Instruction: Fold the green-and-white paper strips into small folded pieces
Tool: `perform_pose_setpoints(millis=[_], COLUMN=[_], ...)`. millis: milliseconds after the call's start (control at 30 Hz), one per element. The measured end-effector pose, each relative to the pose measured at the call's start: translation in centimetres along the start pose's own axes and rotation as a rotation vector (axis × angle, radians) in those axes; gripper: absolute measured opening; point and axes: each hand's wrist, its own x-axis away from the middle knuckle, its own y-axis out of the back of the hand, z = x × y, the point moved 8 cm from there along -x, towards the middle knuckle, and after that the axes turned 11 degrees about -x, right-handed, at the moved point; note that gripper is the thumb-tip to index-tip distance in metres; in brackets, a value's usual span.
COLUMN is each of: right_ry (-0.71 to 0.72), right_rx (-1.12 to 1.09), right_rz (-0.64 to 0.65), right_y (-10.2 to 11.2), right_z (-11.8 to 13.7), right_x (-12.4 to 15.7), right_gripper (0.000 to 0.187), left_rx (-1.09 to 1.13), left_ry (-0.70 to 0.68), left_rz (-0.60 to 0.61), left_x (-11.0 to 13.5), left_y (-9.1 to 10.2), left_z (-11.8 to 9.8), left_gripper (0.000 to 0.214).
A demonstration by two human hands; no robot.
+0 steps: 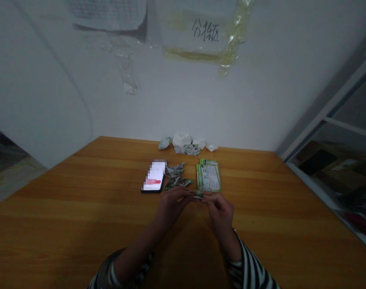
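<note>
Item: small printed piece (198, 194), one;
we pinch opposite ends, left hand (171, 204) and right hand (221, 208), probably to steady it.

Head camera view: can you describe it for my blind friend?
A person's left hand and right hand hold a small greenish piece over a wooden table. Beyond lie a lit phone, crumpled pieces and flat printed packets, with white wads near the wall.

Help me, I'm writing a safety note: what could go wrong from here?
The small green-and-white piece might slip, being held between the fingers of the left hand and right hand. The left hand, working near the phone, could nudge it. The crumpled pieces just beyond that hand could get brushed aside.
</note>
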Motion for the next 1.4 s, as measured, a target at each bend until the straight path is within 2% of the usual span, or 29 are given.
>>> perform_pose_setpoints(millis=[133, 233, 333, 500, 567, 667, 767, 867, 1000, 1100, 1167, 1233, 1333, 1400], right_ry=[-0.083, -0.174, -0.26, -0.275, -0.318, -0.444, -0.52, -0.496, -0.477, -0.5, -0.49, -0.452, -0.389, -0.356], right_rx=[-0.055, -0.13, -0.23, -0.343, -0.366, -0.357, -0.363, -0.363, -0.345, -0.306, -0.221, -0.139, -0.158, -0.197], right_rz=[-0.01, -0.043, -0.078, -0.176, -0.11, 0.066, 0.086, -0.01, -0.067, 0.043, 0.109, 0.109, 0.125, 0.193], right_y=[-0.1, -0.5, -0.9, -0.7, -1.0, -1.9, -1.9, -1.5, -1.3, -1.7, -1.8, -1.5, -1.7, -2.0], right_z=[-0.7, -1.2, -1.7, -2.2, -2.9, -4.3, -5.3, -5.5, -5.6, -5.9, -6.0, -6.0, -5.9, -5.8], right_x=[-0.3, -0.4, -0.3, -0.5, -0.7, -0.7, -0.3, -0.1, 0.1, 0.1, 0.1, 0.0, -0.1, -0.4], right_gripper=[0.007, 0.01, 0.015, 0.023, 0.028, 0.029, 0.023, 0.028, 0.03, 0.031, 0.028, 0.024, 0.03, 0.039], left_rx=[0.207, 0.3, 0.356, 0.415, 0.388, 0.291, 0.258, 0.291, 0.242, 0.202, 0.233, 0.307, 0.374, 0.337], left_ry=[0.25, 0.468, 0.565, 0.597, 0.596, 0.561, 0.519, 0.499, 0.517, 0.504, 0.491, 0.495, 0.526, 0.521], left_rz=[-0.014, -0.053, -0.088, -0.13, -0.112, -0.027, 0.035, 0.059, 0.003, 0.048, 0.16, 0.22, 0.199, 0.126], left_x=[0.1, 0.8, 1.3, 1.4, 1.3, 1.0, 0.9, 1.1, 1.4, 1.4, 1.5, 1.6, 1.7, 1.4], left_y=[-0.4, -1.0, -1.6, -1.9, -1.8, -1.8, -2.2, -2.8, -2.5, -2.5, -3.4, -4.0, -4.0, -3.0], left_z=[2.1, 3.7, 4.2, 4.5, 4.7, 5.0, 4.9, 4.3, 4.1, 4.5, 5.0, 5.5, 6.4, 7.1], left_gripper=[0.001, 0.008, 0.017, 0.026, 0.029, 0.026, 0.02, 0.016, 0.015, 0.015, 0.015, 0.019, 0.025, 0.026])
